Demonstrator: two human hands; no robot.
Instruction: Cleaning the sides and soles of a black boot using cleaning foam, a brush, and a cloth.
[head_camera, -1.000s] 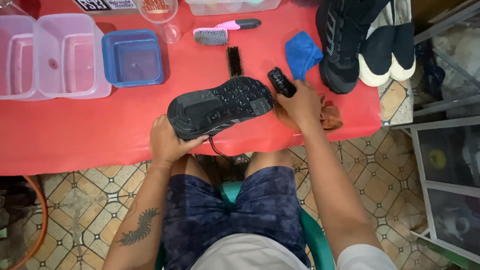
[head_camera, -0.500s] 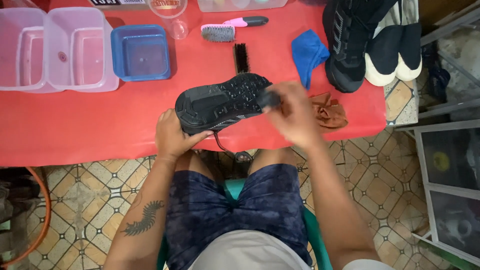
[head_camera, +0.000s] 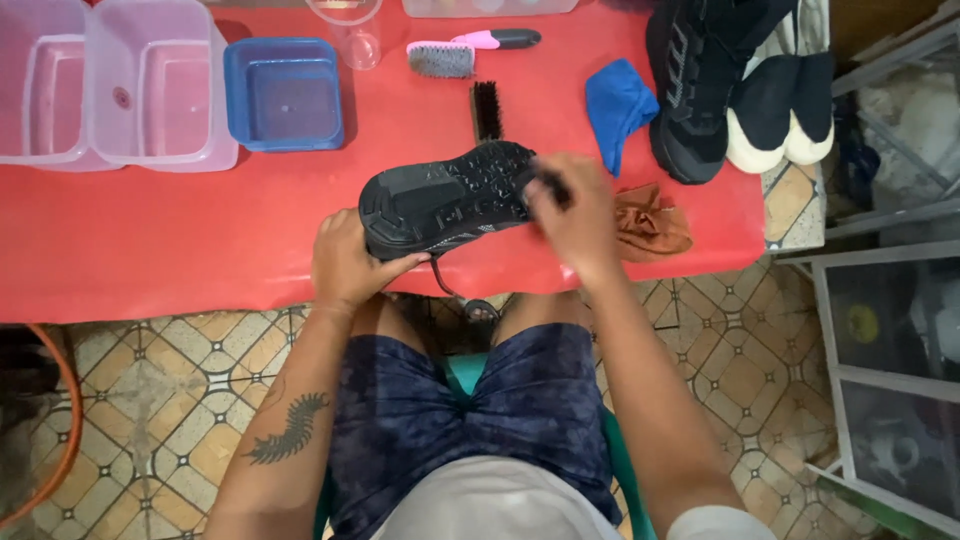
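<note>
A red table (head_camera: 150, 240) carries a black shoe (head_camera: 440, 195) at its near edge, sole up. The left hand (head_camera: 345, 265) clamps the shoe's heel; the right hand (head_camera: 575, 215) closes around a dark brush (head_camera: 553, 187) at its toe. A brown cloth (head_camera: 650, 222) lies just beyond.

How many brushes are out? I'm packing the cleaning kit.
3 that show: a pink-handled brush at the table's far edge, a dark brush just beyond the held shoe, and one, mostly hidden, in the right hand.
</note>
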